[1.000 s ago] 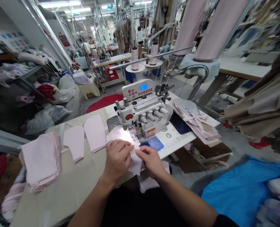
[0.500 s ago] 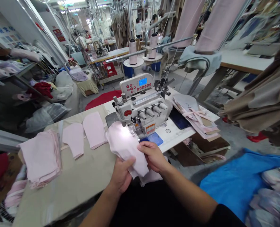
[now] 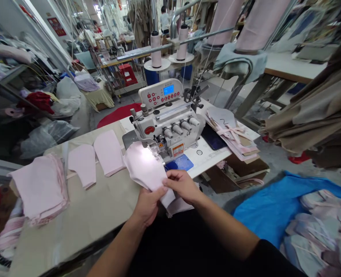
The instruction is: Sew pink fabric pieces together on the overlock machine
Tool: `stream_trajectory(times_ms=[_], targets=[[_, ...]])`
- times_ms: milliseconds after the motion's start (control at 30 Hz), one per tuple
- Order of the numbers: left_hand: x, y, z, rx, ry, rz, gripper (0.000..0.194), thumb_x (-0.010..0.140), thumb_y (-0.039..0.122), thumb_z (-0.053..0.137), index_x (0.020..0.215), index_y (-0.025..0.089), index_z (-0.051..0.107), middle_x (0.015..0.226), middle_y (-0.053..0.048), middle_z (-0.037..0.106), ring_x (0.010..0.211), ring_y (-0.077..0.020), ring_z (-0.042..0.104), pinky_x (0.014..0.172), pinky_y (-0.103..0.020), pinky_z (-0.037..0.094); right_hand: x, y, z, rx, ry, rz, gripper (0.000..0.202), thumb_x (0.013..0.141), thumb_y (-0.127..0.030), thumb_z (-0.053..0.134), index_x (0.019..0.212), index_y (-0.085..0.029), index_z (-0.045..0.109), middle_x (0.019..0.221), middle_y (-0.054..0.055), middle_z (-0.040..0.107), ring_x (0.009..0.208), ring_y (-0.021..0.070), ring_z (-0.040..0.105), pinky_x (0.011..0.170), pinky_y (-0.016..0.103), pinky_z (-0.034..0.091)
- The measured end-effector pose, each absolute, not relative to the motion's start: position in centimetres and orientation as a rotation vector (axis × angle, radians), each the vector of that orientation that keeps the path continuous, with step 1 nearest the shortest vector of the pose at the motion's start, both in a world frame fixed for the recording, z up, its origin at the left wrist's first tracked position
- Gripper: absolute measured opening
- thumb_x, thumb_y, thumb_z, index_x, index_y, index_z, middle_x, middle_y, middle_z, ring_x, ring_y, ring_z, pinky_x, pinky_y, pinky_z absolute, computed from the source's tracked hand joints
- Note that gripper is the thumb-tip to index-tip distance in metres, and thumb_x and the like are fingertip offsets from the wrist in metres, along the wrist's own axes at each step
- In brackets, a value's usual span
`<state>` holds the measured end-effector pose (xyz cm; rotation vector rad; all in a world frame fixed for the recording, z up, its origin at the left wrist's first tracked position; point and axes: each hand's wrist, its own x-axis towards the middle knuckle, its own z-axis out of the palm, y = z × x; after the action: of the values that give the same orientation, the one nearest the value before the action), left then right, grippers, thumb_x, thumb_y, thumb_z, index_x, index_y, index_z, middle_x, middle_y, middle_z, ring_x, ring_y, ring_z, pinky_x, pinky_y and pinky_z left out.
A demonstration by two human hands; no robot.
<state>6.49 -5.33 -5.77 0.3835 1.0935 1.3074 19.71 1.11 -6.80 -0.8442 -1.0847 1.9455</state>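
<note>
A pale pink fabric piece runs from under the lit needle area of the white overlock sewing machine down toward my body. My left hand pinches its lower left edge, thumb on top. On the other edge, my right hand grips the cloth between thumb and fingers, close to the left thumb. More pink fabric hangs below my right hand. Two cut pink pieces lie flat on the table left of the machine, beside a folded pink stack.
Right of the machine lie a dark phone and a tied bundle of cut pieces. Pink thread cones stand behind. A blue sheet with bundles is at lower right. Brown cloth hangs at right.
The camera view has tilted down and shifted a little. My hands have drawn closer together on the pink fabric, and its lower end looks narrower, more folded between them.
</note>
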Motion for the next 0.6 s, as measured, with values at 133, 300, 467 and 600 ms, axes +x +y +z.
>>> stream_trajectory(times_ms=[133,300,467,600], targets=[[6.3,-5.7,-5.8,0.379,1.083,1.274,0.059,0.071,0.023,0.086,0.126,0.016,0.064,0.117,-0.011,0.074,0.105,-0.0267,0.07,0.092,-0.038,0.057,19.7,0.8,-7.0,-0.879,-1.092,1.89,0.033,0.071,-0.046,0.085,0.075,-0.016,0.07,0.066,-0.003,0.064,0.057,0.01,0.051,0.056,0.023,0.04],[6.1,-6.0,-5.7,0.366,1.081,1.287,0.047,0.075,0.028,0.083,0.118,0.018,0.066,0.101,-0.006,0.075,0.081,-0.0174,0.07,0.063,-0.024,0.057,19.1,1.0,-6.7,-0.892,-1.146,1.703,0.03,0.075,-0.046,0.081,0.079,-0.017,0.073,0.07,-0.001,0.066,0.06,0.012,0.054,0.058,0.025,0.042],[6.0,-6.7,-5.2,0.415,1.036,0.948,0.03,0.079,0.036,0.078,0.096,0.014,0.064,0.077,-0.003,0.068,0.057,-0.0112,0.063,0.04,-0.017,0.044,18.1,1.3,-6.5,-0.939,-1.183,1.483,0.026,0.079,-0.045,0.077,0.081,-0.019,0.073,0.068,0.0,0.063,0.058,0.0132,0.053,0.055,0.026,0.045],[5.4,-7.4,-3.6,0.74,0.895,0.568,0.031,0.08,0.036,0.077,0.101,0.017,0.063,0.084,-0.006,0.072,0.052,-0.0094,0.059,0.042,-0.018,0.042,17.5,1.3,-6.9,-0.984,-1.212,1.348,0.024,0.083,-0.043,0.073,0.083,-0.019,0.072,0.068,0.0,0.062,0.058,0.0131,0.052,0.055,0.025,0.045]])
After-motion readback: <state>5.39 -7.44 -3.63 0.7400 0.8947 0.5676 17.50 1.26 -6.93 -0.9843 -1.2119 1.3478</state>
